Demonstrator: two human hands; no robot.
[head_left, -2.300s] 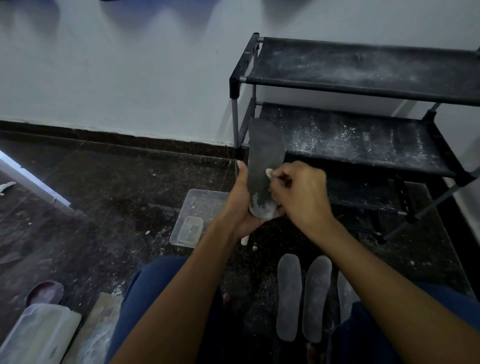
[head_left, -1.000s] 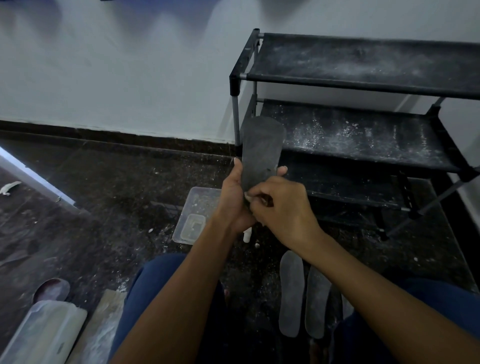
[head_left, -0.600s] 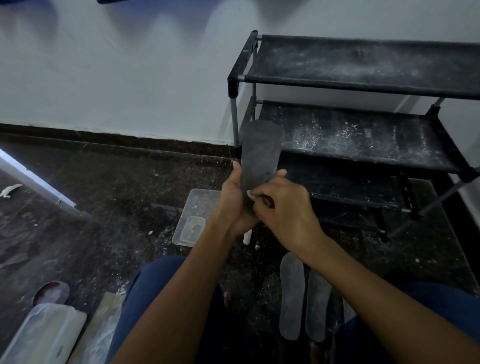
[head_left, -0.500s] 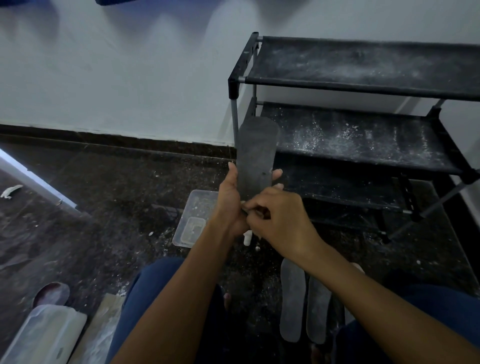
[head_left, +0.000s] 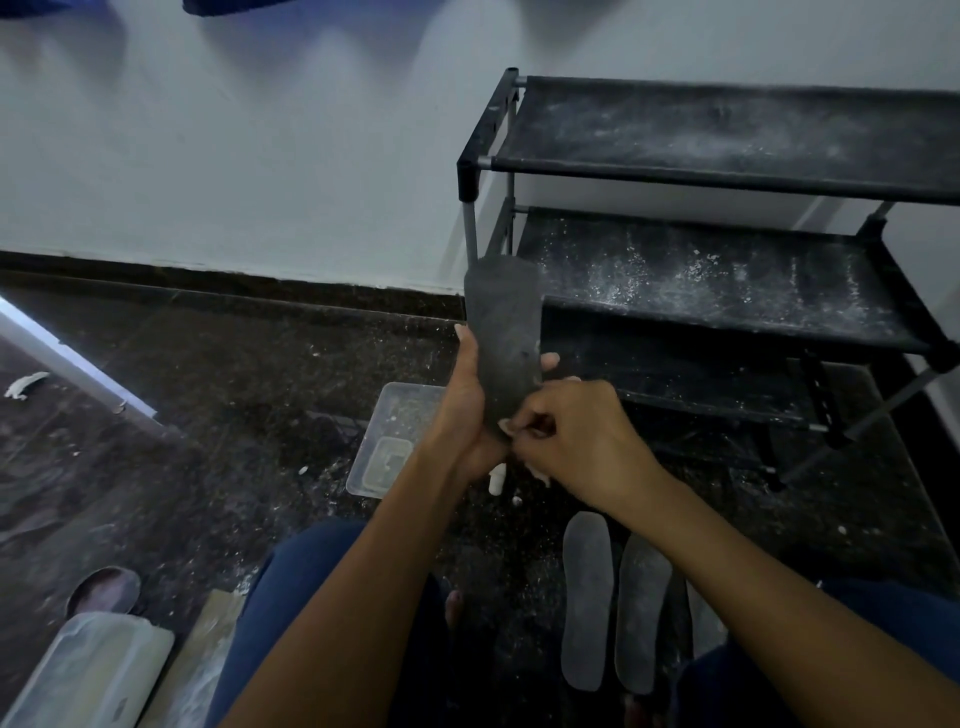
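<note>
One dark grey, flat, elongated insole (head_left: 503, 332) is held upright in front of the knees, well above the floor. Its lower end is clasped by the left hand (head_left: 467, 410), with the thumb laid along one edge and the fingers wrapped round from behind. A small pale piece (head_left: 502, 427) is pinched in the curled fingertips of the right hand (head_left: 576, 441) and pressed to the insole's lower end; what it is made of cannot be told.

Only the bottom of the insole is gripped, so the tall free part is judged likely to bend away under pressure, and a stroke could skip. So small a piece could slip from the pinch or crumble. It would then be lost on the dark speckled floor (head_left: 234, 415), where pale crumbs and a short white stub (head_left: 496, 480) are scattered.

If the clasp were loosened, the insole would fall toward the clear plastic container (head_left: 395, 441) or the two grey insoles (head_left: 587, 597) laid side by side below. A black, powder-dusted shoe rack (head_left: 727, 171) stands close behind, and its post could be struck by a careless swing.
</note>
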